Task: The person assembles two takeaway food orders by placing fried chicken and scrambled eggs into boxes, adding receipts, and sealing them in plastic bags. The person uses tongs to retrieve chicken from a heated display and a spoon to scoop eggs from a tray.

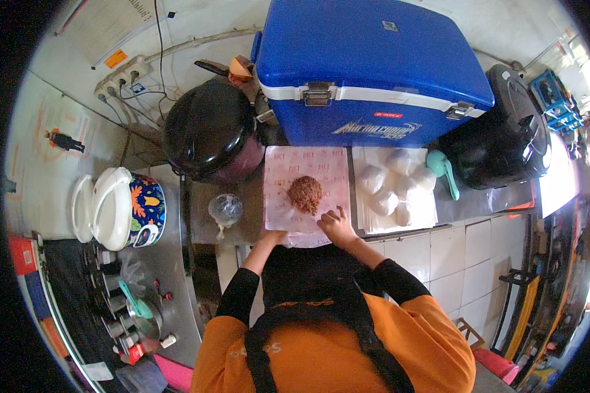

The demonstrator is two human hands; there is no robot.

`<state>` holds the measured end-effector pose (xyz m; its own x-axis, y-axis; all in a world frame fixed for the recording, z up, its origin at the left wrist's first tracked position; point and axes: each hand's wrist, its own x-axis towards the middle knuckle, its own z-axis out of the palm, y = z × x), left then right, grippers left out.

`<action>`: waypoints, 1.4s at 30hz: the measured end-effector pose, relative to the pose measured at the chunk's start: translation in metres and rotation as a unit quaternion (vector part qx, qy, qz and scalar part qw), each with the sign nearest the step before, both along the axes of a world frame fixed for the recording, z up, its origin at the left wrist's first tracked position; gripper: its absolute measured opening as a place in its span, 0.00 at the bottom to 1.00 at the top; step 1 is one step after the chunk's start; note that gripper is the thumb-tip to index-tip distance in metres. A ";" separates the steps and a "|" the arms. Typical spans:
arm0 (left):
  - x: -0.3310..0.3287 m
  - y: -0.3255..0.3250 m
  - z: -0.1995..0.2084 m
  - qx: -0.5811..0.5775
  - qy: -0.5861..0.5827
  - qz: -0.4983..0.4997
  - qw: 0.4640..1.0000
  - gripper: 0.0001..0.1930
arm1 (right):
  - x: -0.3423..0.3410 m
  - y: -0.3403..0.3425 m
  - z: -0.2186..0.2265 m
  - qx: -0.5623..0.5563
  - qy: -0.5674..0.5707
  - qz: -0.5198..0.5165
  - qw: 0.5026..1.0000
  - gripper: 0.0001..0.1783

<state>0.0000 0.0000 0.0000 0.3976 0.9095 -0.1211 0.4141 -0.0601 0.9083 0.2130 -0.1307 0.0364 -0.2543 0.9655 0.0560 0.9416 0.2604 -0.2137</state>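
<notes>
Mound of reddish-brown, crumbly grain (304, 194), cooked rice by the look of it, sits near the middle of a printed wrapping sheet (278, 167) on the counter (200, 203). Roughly round, loose at the edge, with a tail of crumbs trailing toward the person.

Right hand (337, 226) is over the sheet's near right part, just beside that tail; fingers loosely bent, part spread. Cannot tell whether they pinch anything. Left hand (275, 237) is at the near left edge; its fingers are mostly hidden, so their grip cannot be told.

Judgement: steady the sheet with the left, nudge strays inward with light fingertips, and keep the borders clean; pressing hard would likely smear grain or crease the paper.

Sheet looks thin, smooth, pinkish. To its right, a paper stack (367, 226) bears rounded white bundles (372, 179), apparently filmy plastic; a turquoise scoop (444, 171) lies beside. Left: a knotted clear bag (225, 209). Beyond: a glossy dark pot (206, 131) and a boxy blue cooler (373, 59).
</notes>
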 end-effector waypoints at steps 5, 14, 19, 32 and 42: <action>0.024 0.057 -0.004 0.059 0.048 0.094 0.993 0.22 | 0.014 -0.022 0.000 0.010 0.021 -0.016 1.000 0.07; 0.097 0.152 -0.010 0.177 0.296 -0.185 0.920 0.14 | 0.016 -0.029 -0.001 0.021 0.051 -0.076 0.996 0.07; 0.126 0.136 0.023 0.195 0.224 -0.304 0.905 0.09 | 0.016 -0.011 0.019 -0.005 0.062 -0.089 0.994 0.09; 0.065 -0.041 0.077 0.355 0.207 -0.194 0.891 0.20 | 0.042 0.056 0.062 -0.144 0.012 0.060 0.988 0.19; 0.036 0.066 0.011 -0.169 -0.035 -0.225 0.959 0.12 | 0.096 0.118 -0.042 -0.215 0.105 0.077 0.968 0.17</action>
